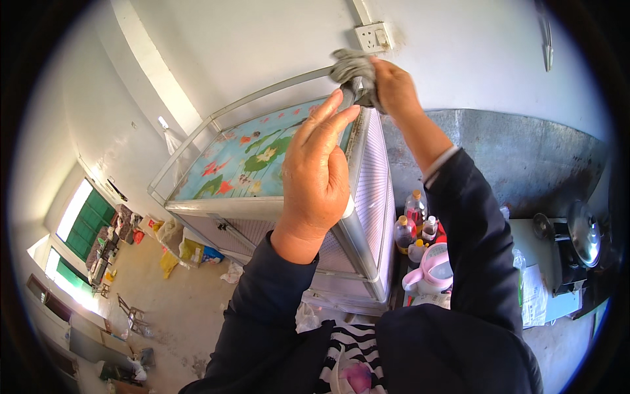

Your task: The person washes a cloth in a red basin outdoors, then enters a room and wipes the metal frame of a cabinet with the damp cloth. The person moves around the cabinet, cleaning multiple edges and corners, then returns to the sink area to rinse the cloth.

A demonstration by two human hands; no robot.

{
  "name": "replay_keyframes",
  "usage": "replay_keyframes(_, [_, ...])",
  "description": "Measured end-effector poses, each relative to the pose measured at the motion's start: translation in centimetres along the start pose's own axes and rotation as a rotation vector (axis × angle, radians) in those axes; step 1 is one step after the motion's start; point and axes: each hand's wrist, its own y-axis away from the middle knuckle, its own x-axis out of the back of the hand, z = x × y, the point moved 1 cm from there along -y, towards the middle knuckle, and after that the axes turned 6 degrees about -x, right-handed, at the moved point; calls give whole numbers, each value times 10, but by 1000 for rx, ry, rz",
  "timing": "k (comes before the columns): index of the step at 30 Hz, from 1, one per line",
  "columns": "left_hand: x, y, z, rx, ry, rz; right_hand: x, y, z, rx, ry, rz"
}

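Bunched in my right hand [397,91] is a crumpled grey cloth [352,66], over the far right corner of a metal-framed cabinet [372,207]. Part of the cloth hangs down by the corner post. My left hand [315,182] is raised in front of the cabinet top, fingers extended and holding nothing. Its fingertips are close below the cloth; whether they touch the frame cannot be told. The cabinet's top panel [266,160] bears a printed picture of lotus leaves and red fish. A metal rail [266,91] runs along its back and left edges.
A wall socket [372,38] sits just above the cloth. Right of the cabinet stand several bottles [416,209] and a pink-and-white kettle [433,271]. Farther right, a lidded pan [583,234] rests on a stove. Bags [189,251] and a folding chair [134,315] are on the floor at left.
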Motion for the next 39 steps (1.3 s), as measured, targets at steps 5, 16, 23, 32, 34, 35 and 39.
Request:
replay_keyframes(5, [-4, 6, -5, -15, 43, 45, 33, 64, 45, -85, 322, -76])
replay_keyframes(16, [-4, 14, -7, 5, 66, 80, 8, 54, 38, 471, 548, -486])
replay_keyframes(23, [-2, 3, 1, -6, 89, 74, 14, -101, 121, 523, 870, -56])
replay_keyframes(32, [-6, 8, -6, -14, 105, 96, 3, -28, 72, 333, 690, -316])
replay_keyframes(34, [-8, 11, -10, -31, 127, 119, 3, 14, 58, 405, 586, -400])
replay_keyframes(35, [-6, 14, -12, -39, 128, 130, -1, 41, 41, 414, 588, -439])
replay_keyframes(39, [1, 11, -6, -33, 61, 99, -5, 123, 2, 578, 427, -436])
